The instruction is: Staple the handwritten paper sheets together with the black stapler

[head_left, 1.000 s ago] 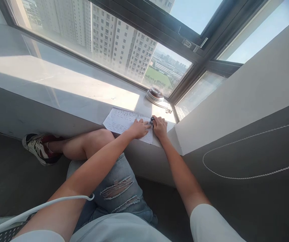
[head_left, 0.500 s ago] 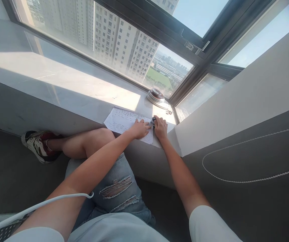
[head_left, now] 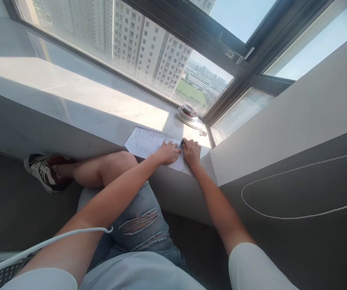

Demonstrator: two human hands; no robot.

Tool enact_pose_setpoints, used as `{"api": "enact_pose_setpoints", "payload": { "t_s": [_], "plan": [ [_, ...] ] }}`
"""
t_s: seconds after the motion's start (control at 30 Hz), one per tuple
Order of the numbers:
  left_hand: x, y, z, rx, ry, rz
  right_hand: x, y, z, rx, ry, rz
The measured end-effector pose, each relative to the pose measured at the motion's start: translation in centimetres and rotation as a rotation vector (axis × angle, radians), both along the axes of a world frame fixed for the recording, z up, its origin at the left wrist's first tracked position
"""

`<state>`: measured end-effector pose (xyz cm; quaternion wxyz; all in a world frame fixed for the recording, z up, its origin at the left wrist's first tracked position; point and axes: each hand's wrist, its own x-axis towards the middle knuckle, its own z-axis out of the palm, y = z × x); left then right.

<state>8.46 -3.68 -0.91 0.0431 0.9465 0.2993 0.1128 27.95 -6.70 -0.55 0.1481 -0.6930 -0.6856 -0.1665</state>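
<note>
Sheets of white paper [head_left: 144,141] with printed or written lines lie on the windowsill, slightly overhanging its front edge. My left hand [head_left: 167,153] rests flat on the right part of the paper, fingers stretched out. At the paper's right edge, my right hand [head_left: 192,153] is closed around a small dark and silver tool [head_left: 182,143]. My fingers cover most of this tool, so its exact kind is unclear. The tool's visible end meets the sheet's edge close to my left fingertips.
A stack of round metallic lids or dishes [head_left: 188,113] sits in the sill's corner, with a small metal piece [head_left: 202,133] beside it. Dark window frames [head_left: 246,72] rise behind. A beaded cord [head_left: 282,218] hangs at right. My bent leg [head_left: 109,169] is against the sill.
My right hand and the tool have shifted slightly left towards the paper, and less of the tool's silver part shows. My left hand stays on the sheet.
</note>
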Motion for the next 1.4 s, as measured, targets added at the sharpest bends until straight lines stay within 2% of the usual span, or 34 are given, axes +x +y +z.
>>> {"api": "enact_pose_setpoints", "payload": {
  "t_s": [0.17,0.33,0.53,0.8,1.0,1.13,1.17,1.27,1.4],
  "plan": [
    [-0.2,-0.3,0.4,-0.002,-0.025,0.005,-0.4,-0.1,0.3,-0.032,-0.078,-0.015],
    [-0.2,-0.1,0.1,-0.028,-0.062,0.010,-0.3,0.1,0.5,-0.069,-0.122,0.009],
    [-0.4,-0.2,0.3,-0.055,-0.090,0.022,-0.3,0.2,0.1,-0.056,-0.140,0.053],
    [-0.2,-0.1,0.6,-0.084,-0.061,0.022,0.0,-0.2,-0.8,0.121,0.197,-0.060],
    [-1.0,0.7,0.7,-0.126,-0.229,0.069,1.0,0.0,-1.2,0.208,0.433,-0.137],
    [-1.5,1.1,0.0,-0.182,-0.274,0.036,1.8,-0.5,-0.7,0.403,0.528,-0.232],
    [-1.5,1.1,-0.2,-0.258,-0.346,0.017,1.9,-0.7,-0.6,0.459,0.550,-0.242],
    [-1.0,1.3,-0.4,-0.328,-0.449,0.034,1.5,-1.2,0.0,0.550,0.593,-0.185],
    [-1.1,2.1,0.3,-0.367,-0.678,0.264,-0.8,-0.7,0.8,0.502,0.729,0.002]
  ]
}}
